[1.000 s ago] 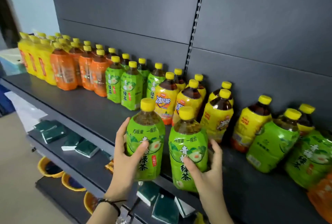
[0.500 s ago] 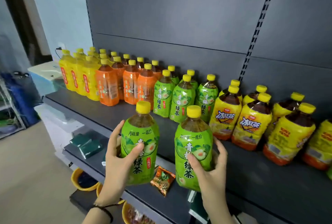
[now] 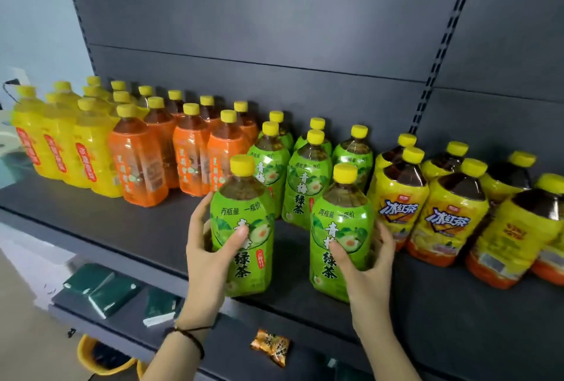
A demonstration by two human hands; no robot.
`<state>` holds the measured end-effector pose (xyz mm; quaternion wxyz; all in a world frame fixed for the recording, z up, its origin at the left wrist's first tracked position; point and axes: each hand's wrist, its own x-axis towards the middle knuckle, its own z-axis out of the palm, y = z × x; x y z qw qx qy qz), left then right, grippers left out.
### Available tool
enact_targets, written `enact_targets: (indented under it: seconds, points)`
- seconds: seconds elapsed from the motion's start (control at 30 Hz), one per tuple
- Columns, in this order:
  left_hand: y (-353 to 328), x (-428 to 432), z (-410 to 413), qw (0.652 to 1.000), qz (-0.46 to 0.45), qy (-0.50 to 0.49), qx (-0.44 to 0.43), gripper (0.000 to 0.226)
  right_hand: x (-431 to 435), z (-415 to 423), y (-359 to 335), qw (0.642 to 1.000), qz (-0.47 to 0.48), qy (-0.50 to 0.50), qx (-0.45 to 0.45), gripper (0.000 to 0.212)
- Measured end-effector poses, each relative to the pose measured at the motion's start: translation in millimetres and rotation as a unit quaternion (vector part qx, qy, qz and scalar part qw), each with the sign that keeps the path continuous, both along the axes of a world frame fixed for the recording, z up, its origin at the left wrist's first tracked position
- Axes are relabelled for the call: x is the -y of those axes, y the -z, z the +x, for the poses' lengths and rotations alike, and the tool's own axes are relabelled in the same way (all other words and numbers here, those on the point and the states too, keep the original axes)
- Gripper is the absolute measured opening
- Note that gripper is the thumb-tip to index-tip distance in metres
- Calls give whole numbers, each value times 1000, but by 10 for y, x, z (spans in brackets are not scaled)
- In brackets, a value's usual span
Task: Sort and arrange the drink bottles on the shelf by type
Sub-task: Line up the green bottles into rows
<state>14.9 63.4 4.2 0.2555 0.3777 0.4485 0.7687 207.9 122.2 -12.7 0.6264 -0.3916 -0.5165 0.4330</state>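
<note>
We saw two large green tea bottles near the front edge of a dark shelf (image 3: 122, 228), at about 6 o'clock in the view. The left hand (image 3: 207, 261) curled round the left bottle (image 3: 242, 209), thumb across the label and fingers behind. The right hand (image 3: 369, 267) gripped the right bottle (image 3: 341, 215) the same way. We could not tell whether their bases touched the shelf.

We judged the bottles full and heavy, with thin plastic walls that give a little under pressure. The glossy shrink labels looked slippery, so a hold round the wide middle, as here, seemed safest. The yellow caps were too small to lift by.

Both labels read 青梅绿茶, with 两瓶量 一瓶价 above. Matching green bottles (image 3: 308, 179) stood just behind, at 12 o'clock from the hands. At 3 o'clock stood yellow bottles (image 3: 396, 197) marked 冰红茶. At 10 o'clock stood orange bottles (image 3: 137, 167), their writing too blurred to read, with paler yellow ones (image 3: 55, 148) beyond
</note>
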Motion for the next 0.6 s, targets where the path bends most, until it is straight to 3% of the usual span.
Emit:
enact_targets:
  seconds: [0.37,0.6]
  points:
    - [138,-944,-228,996,-4,88,-32,76,-660,-115,94,996,-3,83,20,78]
    - [171,-1116,-366,992,-1,95,-87,64,-781,-314,138,991,0,121,48,84]
